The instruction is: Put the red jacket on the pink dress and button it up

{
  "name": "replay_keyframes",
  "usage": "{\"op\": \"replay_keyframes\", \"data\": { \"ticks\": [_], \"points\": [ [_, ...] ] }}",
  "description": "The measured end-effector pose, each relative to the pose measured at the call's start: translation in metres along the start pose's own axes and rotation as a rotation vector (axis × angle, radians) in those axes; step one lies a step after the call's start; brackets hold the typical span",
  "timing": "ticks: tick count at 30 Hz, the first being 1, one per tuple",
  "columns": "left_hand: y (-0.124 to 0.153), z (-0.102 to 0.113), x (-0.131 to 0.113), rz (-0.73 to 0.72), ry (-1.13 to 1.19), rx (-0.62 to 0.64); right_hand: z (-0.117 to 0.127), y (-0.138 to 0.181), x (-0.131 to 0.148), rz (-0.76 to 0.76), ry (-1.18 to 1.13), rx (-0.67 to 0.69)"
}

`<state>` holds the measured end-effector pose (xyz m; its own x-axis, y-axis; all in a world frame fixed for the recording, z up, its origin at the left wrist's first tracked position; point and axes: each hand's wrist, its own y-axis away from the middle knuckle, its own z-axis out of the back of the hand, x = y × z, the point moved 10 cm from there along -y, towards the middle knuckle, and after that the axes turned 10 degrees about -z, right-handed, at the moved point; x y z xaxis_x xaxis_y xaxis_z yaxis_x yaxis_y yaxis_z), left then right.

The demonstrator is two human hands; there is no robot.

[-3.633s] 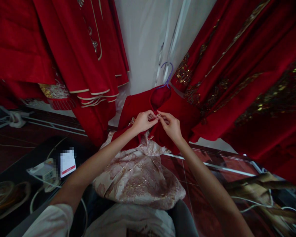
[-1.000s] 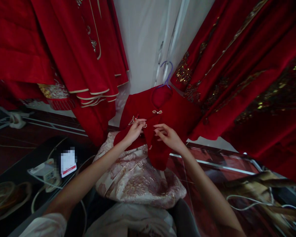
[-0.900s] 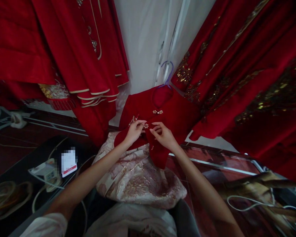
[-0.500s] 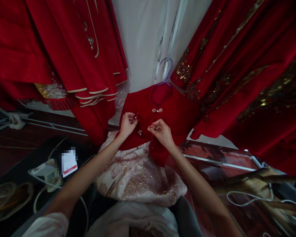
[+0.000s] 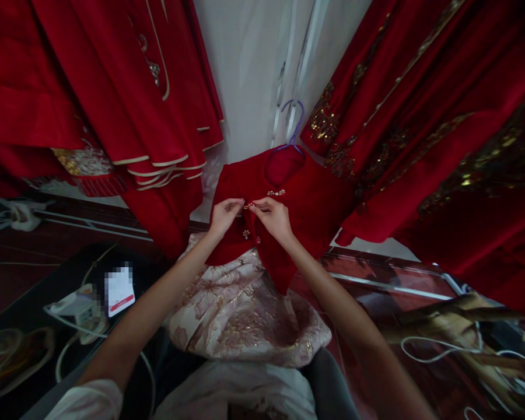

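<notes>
Head view: at left, a lit screen (image 5: 119,290) lies on a dark table (image 5: 70,268). The left hand (image 5: 226,216) pinches a red jacket (image 5: 312,201) at its front; the exact piece gripped is too small to tell. Just beside it, the right hand (image 5: 273,218) pinches 1 small fastener (image 5: 247,206). The jacket, on a purple hanger (image 5: 298,125), lies partly over patterned cloth (image 5: 249,326). Red sequined garments (image 5: 424,111) hang at right.

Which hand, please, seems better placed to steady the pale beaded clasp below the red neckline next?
Probably the right hand: it is just below the clasp, while the left hand is farther away.
</notes>
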<state>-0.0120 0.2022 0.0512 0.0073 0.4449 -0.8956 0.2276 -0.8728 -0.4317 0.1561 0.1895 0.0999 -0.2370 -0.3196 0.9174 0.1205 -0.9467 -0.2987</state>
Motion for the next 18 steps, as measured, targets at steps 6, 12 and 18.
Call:
{"op": "replay_keyframes", "data": {
  "ticks": [6,12,18],
  "points": [
    [0.003,0.003,0.005,0.081,0.092,-0.007,-0.017,-0.023,-0.015,-0.027,0.051,-0.026],
    [0.003,0.000,-0.003,0.060,0.084,0.012,-0.013,-0.019,-0.019,-0.032,-0.048,-0.049],
    [0.002,-0.001,-0.003,0.028,0.066,0.007,-0.012,-0.017,-0.020,-0.030,-0.076,-0.074]
  ]
}}
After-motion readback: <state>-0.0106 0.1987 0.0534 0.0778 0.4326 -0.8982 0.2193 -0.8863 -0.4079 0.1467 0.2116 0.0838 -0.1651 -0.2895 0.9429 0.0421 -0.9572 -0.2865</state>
